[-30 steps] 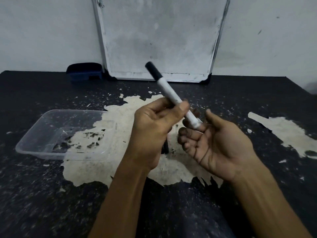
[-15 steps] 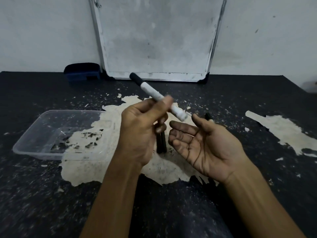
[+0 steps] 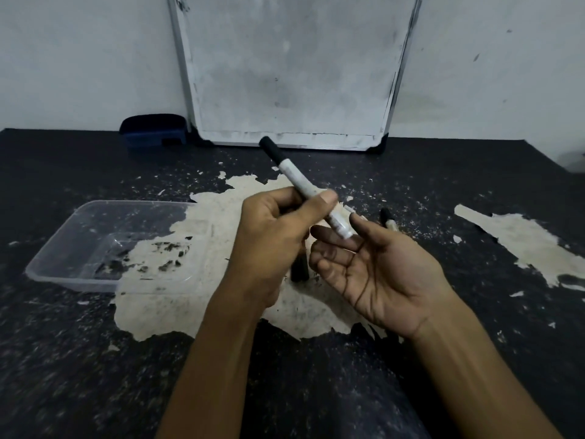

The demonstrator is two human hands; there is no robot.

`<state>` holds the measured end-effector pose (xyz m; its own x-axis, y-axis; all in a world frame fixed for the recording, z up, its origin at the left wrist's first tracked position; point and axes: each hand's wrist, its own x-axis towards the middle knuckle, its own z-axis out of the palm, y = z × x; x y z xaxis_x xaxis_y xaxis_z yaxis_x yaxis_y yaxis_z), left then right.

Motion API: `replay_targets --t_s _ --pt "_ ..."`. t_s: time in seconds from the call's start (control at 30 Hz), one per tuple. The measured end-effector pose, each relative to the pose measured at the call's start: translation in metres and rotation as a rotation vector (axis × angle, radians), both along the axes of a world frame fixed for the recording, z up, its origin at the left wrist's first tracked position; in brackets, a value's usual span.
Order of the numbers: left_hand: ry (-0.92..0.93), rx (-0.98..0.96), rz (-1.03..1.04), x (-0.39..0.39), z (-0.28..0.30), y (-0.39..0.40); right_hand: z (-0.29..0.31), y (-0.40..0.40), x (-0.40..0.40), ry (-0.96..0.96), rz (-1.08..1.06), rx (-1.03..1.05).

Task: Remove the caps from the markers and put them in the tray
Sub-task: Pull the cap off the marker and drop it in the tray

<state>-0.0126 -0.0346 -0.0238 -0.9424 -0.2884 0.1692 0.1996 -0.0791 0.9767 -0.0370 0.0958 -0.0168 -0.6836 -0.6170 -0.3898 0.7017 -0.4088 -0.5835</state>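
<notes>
My left hand (image 3: 272,236) grips a white marker (image 3: 297,182) by its barrel, thumb on top. Its black cap (image 3: 270,150) points up and away toward the whiteboard. The marker's lower end rests against the fingertips of my right hand (image 3: 376,270), which lies palm up with fingers spread and nothing gripped. A second marker (image 3: 388,218) lies on the table behind my right hand. A black piece (image 3: 299,269), partly hidden under my left hand, lies on the table. The clear plastic tray (image 3: 57,261) sits at the left with nothing in it.
A whiteboard (image 3: 291,68) leans against the wall at the back. A dark blue eraser (image 3: 153,131) sits to its left. The black table (image 3: 95,359) has peeled pale patches at the centre and right.
The marker has tilted more upright and its lower end has come onto my right fingertips. My right hand has stayed palm up.
</notes>
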Motion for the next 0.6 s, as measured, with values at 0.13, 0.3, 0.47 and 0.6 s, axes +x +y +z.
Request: replay_targets --t_s 0.13,0.3,0.47,0.6 --pt "-0.027 0.0 0.0 -0.0018 -0.0004 -0.0011 0.0016 0.0004 0.0003 0.015 -0.004 -0.005" --pt "-0.062 -0.091 0.007 0.0003 -0.0025 0.0016 -0.001 0.0007 -0.0005 0.039 0.019 0.001" --pt "-0.06 0.001 -0.041 0.0028 0.0035 0.0005 -0.0033 0.0005 -0.0018 0.053 0.03 0.052" --pt "-0.079 -0.092 -0.086 0.0023 -0.0002 -0.0021 -0.0058 -0.0005 -0.003 0.05 0.027 0.062"
